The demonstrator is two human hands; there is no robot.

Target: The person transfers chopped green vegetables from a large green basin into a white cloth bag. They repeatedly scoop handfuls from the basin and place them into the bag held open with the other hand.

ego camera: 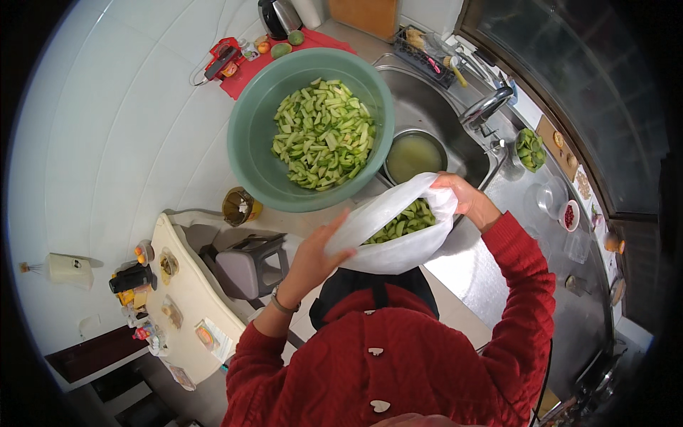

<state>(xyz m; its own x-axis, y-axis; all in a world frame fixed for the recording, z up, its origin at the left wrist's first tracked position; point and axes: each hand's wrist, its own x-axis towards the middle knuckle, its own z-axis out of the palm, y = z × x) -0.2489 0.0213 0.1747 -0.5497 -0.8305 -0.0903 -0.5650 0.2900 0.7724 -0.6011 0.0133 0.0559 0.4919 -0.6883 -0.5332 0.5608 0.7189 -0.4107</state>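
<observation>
A white plastic bag (355, 224) is spread wide in front of my body, with cut green vegetable pieces (408, 221) inside it. My right hand (458, 193) grips the bunched rim at its upper right. On the left side, my left hand (320, 248) touches the bag with fingers straight and apart, thumb over the plastic; no pinch on the rim shows. Just beyond the bag sits a large green plastic basin (251, 144), holding a heap of pale green cut vegetable pieces (325, 133). The bag's bottom is hidden from this angle.
Right of the basin, a metal pot of cloudy liquid (416, 157) stands in the steel sink (421, 96) near the faucet (485, 107). A grey stool (248, 272), a cream table (192, 299) and a small bin (241, 207) are at left. A glass of green peelings (529, 152) stands right.
</observation>
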